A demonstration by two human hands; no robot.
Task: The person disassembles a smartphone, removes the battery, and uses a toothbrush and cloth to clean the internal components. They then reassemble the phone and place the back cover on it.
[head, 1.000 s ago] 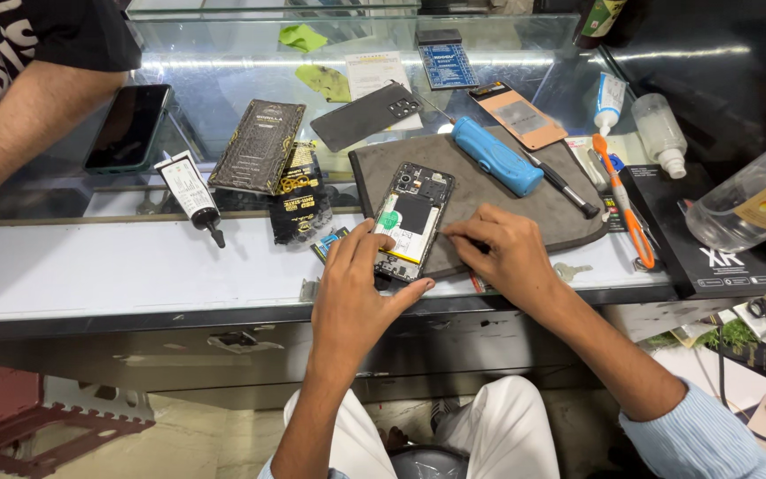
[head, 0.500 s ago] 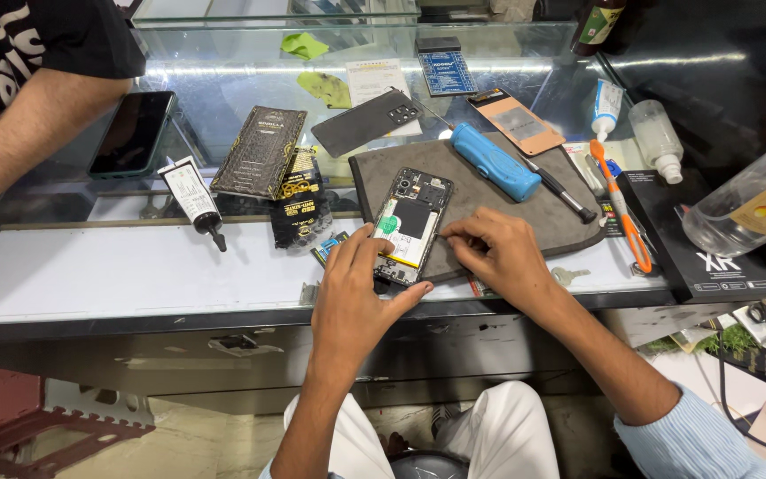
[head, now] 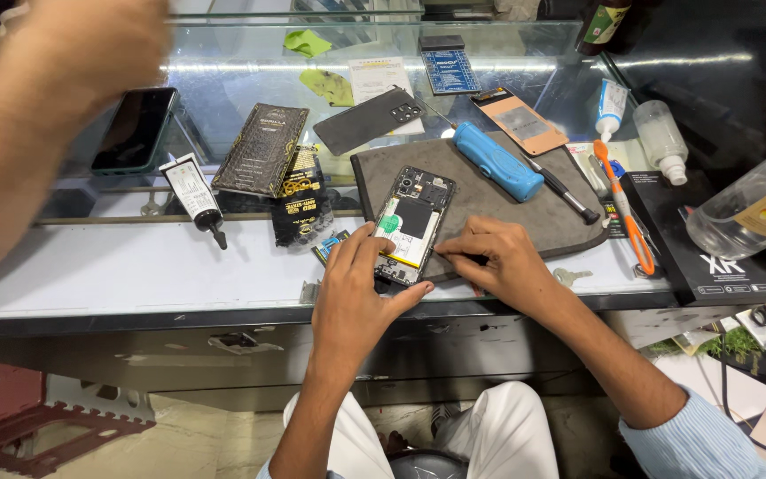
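A glass-topped shop counter (head: pixel 135 275) with a pale front strip carries everything: a dark grey rubber work mat (head: pixel 489 200) lies near its front edge, right of the middle, and at the far right edge sits a flat black box (head: pixel 698 235) with a clear plastic bottle (head: pixel 751 208) lying beside it. Left of the mat lie a black and gold foil pouch (head: pixel 299 204), a black and gold patterned flat pack (head: pixel 259 151), a small white glue tube with a black nozzle (head: pixel 192 191) and a dark-screened phone in a green case (head: pixel 135 129). Towards the back edge lie a dark grey phone back cover (head: pixel 370 120), a blue printed card (head: pixel 449 71) and two green cloth scraps (head: pixel 312 43), and by the mat's right edge an orange-handled tool (head: pixel 622 204) and a small metal key (head: pixel 569 277).
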